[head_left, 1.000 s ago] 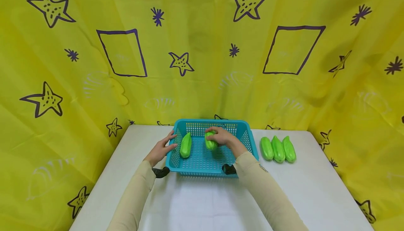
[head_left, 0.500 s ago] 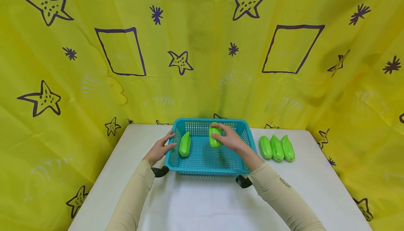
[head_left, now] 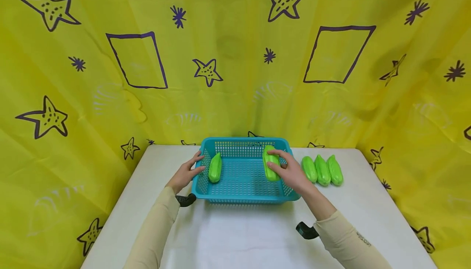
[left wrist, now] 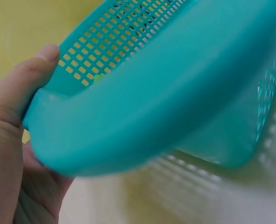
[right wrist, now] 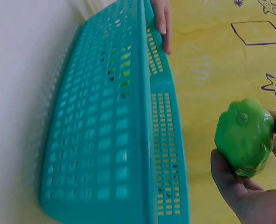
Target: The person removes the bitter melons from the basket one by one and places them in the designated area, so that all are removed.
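Note:
In the head view my left hand (head_left: 184, 175) holds the left rim of a blue-green plastic basket (head_left: 254, 198). The left wrist view has the thumb (left wrist: 46, 58) over the rim and the other fingers partly hidden beneath it. My right hand (head_left: 294, 175) grips a long, shiny green gourd-like vegetable (head_left: 270, 167) between thumb and fingers. In the right wrist view this vegetable (right wrist: 244, 137) shows its lobed end and hangs above the rim level, over the basket's right side. A second green vegetable (head_left: 215, 168) lies inside, along the left wall.
Three similar green vegetables (head_left: 322, 171) lie side by side on the white table (head_left: 235, 236), right of the basket. A yellow curtain (head_left: 235, 109) with drawn stars and shapes hangs behind and at both sides. Black wrist devices (head_left: 306, 231) sit under the forearms.
My right hand has lifted the green vegetable from the middle of the basket and carried it right, toward the basket's right wall. The left hand has kept its place on the rim.

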{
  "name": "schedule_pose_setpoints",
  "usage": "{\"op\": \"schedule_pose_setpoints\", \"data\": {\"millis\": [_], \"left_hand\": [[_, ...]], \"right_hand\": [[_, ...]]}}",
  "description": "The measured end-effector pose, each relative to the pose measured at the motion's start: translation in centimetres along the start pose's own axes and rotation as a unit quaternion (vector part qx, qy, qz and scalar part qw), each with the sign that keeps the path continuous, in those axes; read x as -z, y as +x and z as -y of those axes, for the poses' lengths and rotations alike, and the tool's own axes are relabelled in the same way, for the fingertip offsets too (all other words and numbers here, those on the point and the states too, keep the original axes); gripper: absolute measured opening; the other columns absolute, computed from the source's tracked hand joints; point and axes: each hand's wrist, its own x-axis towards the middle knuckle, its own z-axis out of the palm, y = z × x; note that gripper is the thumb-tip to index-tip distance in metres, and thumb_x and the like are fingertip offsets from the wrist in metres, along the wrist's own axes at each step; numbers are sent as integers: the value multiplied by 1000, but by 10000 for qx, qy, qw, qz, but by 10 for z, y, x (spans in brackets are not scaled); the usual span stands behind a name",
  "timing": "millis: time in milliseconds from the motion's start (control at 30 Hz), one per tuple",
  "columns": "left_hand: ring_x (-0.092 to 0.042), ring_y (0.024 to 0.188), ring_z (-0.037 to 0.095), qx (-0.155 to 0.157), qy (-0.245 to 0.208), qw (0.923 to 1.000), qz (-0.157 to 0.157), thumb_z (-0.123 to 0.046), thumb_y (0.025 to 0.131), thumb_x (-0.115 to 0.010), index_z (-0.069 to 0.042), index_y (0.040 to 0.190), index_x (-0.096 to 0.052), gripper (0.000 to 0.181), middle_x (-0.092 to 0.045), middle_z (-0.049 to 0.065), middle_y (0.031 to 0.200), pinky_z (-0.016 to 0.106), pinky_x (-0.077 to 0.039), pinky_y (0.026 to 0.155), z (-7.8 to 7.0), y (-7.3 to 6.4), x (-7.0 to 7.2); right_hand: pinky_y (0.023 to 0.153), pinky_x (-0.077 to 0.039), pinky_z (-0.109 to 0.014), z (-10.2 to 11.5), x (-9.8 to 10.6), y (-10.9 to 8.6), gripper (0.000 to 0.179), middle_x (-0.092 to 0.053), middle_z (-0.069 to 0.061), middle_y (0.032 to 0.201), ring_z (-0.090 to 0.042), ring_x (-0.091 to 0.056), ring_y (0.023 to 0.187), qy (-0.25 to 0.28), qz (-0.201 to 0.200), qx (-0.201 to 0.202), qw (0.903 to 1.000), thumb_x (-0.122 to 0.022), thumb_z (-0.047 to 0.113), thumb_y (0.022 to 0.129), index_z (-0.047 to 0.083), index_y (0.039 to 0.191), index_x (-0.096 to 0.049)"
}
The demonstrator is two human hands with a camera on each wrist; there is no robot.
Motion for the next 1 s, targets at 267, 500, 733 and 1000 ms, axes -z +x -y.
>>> {"op": "schedule_pose_setpoints", "data": {"millis": [267,500,733,1000], "left_hand": [[-8,149,31,-18,-105,9999,19,-35,99,-58,-16,154,-33,63,-10,-9,163,56,-35,108,-2,0,0],[-9,149,32,-10,-59,10000,-28,-35,99,-59,-18,154,-34,62,-11,-9,163,56,-37,107,-1,0,-1],[-7,149,31,-21,-175,9998,2,-35,99,-59,-16,154,-34,64,-10,-10,163,56,-35,108,0,0,-2],[-6,149,30,-36,-174,9998,13,-36,99,-59,-15,154,-34,64,-9,-9,163,56,-35,108,1,0,-1]], "right_hand": [[91,-48,-51,-14,19,-24,36,-50,-18,131,-35,-51,116,-954,-548,473,9928,-64,26,97,11,129,-61],[85,-50,-41,-19,37,-48,32,-54,-16,125,-30,-52,112,-1180,-744,667,9880,-66,20,95,8,125,-63],[70,-54,-27,-29,59,-64,45,-39,-23,145,-43,-59,108,-490,-444,-7,9978,-59,25,100,5,139,-50],[92,-50,-42,-44,73,-80,48,-41,-25,146,-50,-48,124,-794,-284,-189,9963,-58,29,100,6,141,-49]]}}
